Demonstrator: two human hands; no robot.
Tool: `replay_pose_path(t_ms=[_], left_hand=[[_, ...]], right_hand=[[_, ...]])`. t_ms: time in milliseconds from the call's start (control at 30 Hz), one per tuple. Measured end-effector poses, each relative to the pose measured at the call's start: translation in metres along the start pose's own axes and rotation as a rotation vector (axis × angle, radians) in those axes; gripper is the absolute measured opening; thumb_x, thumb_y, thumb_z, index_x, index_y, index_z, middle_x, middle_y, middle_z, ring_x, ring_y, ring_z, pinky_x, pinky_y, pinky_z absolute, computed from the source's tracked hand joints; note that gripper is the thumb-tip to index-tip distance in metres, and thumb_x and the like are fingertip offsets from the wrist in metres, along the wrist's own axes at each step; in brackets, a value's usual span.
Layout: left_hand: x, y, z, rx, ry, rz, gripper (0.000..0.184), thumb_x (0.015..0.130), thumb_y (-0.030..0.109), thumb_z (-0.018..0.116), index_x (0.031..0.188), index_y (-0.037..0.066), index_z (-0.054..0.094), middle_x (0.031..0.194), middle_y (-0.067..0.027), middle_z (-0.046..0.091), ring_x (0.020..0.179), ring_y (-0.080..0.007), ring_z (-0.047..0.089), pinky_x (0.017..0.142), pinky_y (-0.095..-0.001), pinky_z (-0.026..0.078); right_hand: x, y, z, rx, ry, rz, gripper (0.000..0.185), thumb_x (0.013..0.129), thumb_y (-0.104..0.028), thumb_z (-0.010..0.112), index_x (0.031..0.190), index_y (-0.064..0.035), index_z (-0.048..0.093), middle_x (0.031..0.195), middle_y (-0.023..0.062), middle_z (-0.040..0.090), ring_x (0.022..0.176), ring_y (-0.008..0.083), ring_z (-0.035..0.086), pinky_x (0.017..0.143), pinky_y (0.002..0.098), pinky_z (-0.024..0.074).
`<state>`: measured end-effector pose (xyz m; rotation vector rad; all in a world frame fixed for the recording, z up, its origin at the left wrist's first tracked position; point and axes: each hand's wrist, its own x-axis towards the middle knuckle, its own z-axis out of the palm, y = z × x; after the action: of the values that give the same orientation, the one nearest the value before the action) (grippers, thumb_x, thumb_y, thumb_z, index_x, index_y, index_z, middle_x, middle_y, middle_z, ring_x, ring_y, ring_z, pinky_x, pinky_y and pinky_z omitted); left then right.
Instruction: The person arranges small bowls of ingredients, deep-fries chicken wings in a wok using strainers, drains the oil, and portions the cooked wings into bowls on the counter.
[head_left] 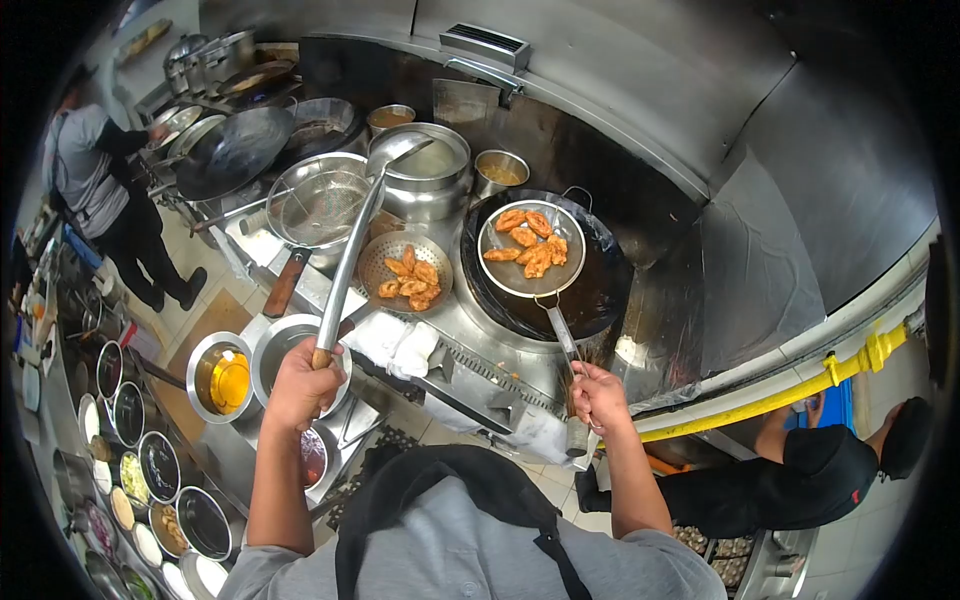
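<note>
My left hand [308, 385] is wrapped round the wooden end of a long metal wok spatula [352, 255]. The tool slants up and away, its flat tip over a large lidded pot. In my right hand [600, 396] is the handle of a round mesh strainer [495, 274]. Several browned fried pieces [540, 258] lie in the strainer, which is above a dark wok [610, 290]. Left of the wok rests a perforated skimmer [377, 252], holding more fried pieces [415, 280]. Part of its handle is hidden behind the spatula.
The lidded pot [425, 185] and a sieve over a bowl [320, 200] stand behind. A bowl of yellow liquid [230, 382] sits at left, above several ingredient tubs [160, 465]. Co-workers [95, 175] [770, 490] are on both sides. A yellow pipe [770, 405] runs at right.
</note>
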<state>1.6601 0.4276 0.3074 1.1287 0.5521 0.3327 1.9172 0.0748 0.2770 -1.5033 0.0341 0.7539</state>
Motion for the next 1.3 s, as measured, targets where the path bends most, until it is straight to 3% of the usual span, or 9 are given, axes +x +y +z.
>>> replay_pose_path(t_ms=[533,733,800,867,900,1033,1100,1200,1300], left_hand=[[-0.003,0.005,0.0,0.033,0.021,-0.006,0.03,0.072,-0.003,0.06,0.099,0.002,0.05,0.058,0.0007,0.045,0.038,-0.0072,0.037,0.034,-0.0227,0.026],[-0.006,0.005,-0.003,0.04,0.035,-0.006,0.03,0.072,-0.003,0.061,0.1,0.001,0.05,0.058,0.001,0.045,0.038,-0.0071,0.037,0.035,-0.023,0.027],[-0.006,0.003,-0.005,0.036,0.041,-0.017,0.031,0.072,-0.003,0.061,0.1,0.001,0.05,0.058,0.0009,0.045,0.038,-0.0071,0.037,0.035,-0.0231,0.027],[-0.005,0.0,-0.008,0.015,0.044,-0.017,0.031,0.072,-0.003,0.061,0.1,0.002,0.051,0.058,0.0009,0.045,0.038,-0.0071,0.037,0.035,-0.0233,0.027],[-0.005,0.0,-0.008,0.017,0.05,-0.02,0.03,0.072,-0.003,0.061,0.1,0.003,0.051,0.058,0.0009,0.045,0.038,-0.0071,0.037,0.035,-0.0234,0.026],[-0.004,-0.001,-0.009,-0.005,0.043,-0.023,0.03,0.072,-0.002,0.06,0.101,0.003,0.051,0.058,0.0008,0.045,0.038,-0.0072,0.037,0.035,-0.0232,0.026],[-0.001,0.0,-0.008,0.006,0.024,-0.046,0.03,0.073,-0.002,0.06,0.101,0.003,0.051,0.059,0.0004,0.045,0.039,-0.0073,0.037,0.036,-0.023,0.026],[0.004,-0.004,-0.01,-0.004,0.02,-0.033,0.029,0.075,-0.003,0.054,0.103,0.001,0.052,0.062,-0.0039,0.05,0.036,-0.0059,0.035,0.034,-0.0216,0.029],[0.007,-0.007,-0.014,-0.024,-0.008,0.002,0.03,0.074,-0.003,0.055,0.103,0.002,0.052,0.062,-0.0038,0.05,0.036,-0.0059,0.035,0.034,-0.0217,0.028]], right_hand=[[0.007,0.011,0.04,-0.099,-0.164,0.029,0.043,0.088,-0.002,0.05,0.13,0.0046,0.043,0.062,0.0031,0.052,0.038,0.0087,0.039,0.031,0.0248,0.0309],[0.021,0.016,0.079,-0.351,-0.169,0.011,0.047,0.085,-0.003,0.051,0.132,0.0005,0.044,0.06,0.0014,0.05,0.039,0.0088,0.04,0.031,0.0257,0.0325],[0.037,0.03,0.086,-0.449,-0.157,-0.022,0.046,0.084,-0.005,0.051,0.13,0.0004,0.048,0.06,0.0045,0.053,0.039,0.0117,0.044,0.034,0.029,0.0368],[0.046,0.041,0.096,-0.697,-0.082,-0.247,0.045,0.087,-0.006,0.05,0.132,-0.0004,0.048,0.057,0.0028,0.052,0.037,0.0107,0.042,0.033,0.0281,0.0334],[0.051,0.045,0.096,-0.806,-0.045,-0.325,0.043,0.085,-0.006,0.05,0.129,-0.0017,0.051,0.059,0.0065,0.055,0.041,0.0131,0.048,0.039,0.03,0.0406],[0.056,0.05,0.1,-1.045,0.01,-0.513,0.042,0.085,-0.006,0.05,0.126,0.0,0.052,0.067,0.0149,0.063,0.053,0.0251,0.061,0.053,0.0361,0.0501],[0.051,0.045,0.107,-1.161,0.083,-0.755,0.039,0.085,-0.007,0.05,0.123,-0.0008,0.055,0.085,0.0222,0.067,0.077,0.0377,0.065,0.072,0.0407,0.0518],[0.036,0.027,0.126,-1.132,0.116,-0.595,0.037,0.084,-0.008,0.05,0.119,-0.0013,0.057,0.086,0.028,0.064,0.08,0.0448,0.062,0.074,0.0489,0.0504],[0.025,0.016,0.119,-1.084,0.18,-0.58,0.04,0.083,-0.008,0.051,0.123,-0.0072,0.056,0.087,0.0275,0.063,0.08,0.0438,0.062,0.075,0.0482,0.0508]])
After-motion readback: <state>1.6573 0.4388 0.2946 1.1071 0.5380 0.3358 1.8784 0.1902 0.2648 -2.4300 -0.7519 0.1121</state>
